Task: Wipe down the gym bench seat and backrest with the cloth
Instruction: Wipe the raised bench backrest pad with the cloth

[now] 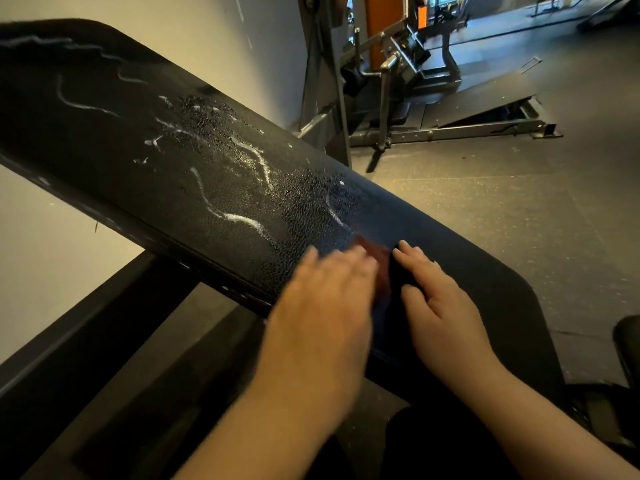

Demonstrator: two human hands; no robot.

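Pressing flat on the bench, left hand (blurred) and right hand show straight fingers; dark cloth between them, mostly hidden, edges indistinct.

The left hand and right hand lie flat.

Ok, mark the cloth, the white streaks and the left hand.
cloth (pixel 382 271): head view, its reddish patch.
white streaks (pixel 242 219): head view, thickest streak.
left hand (pixel 322 303): head view, its back.
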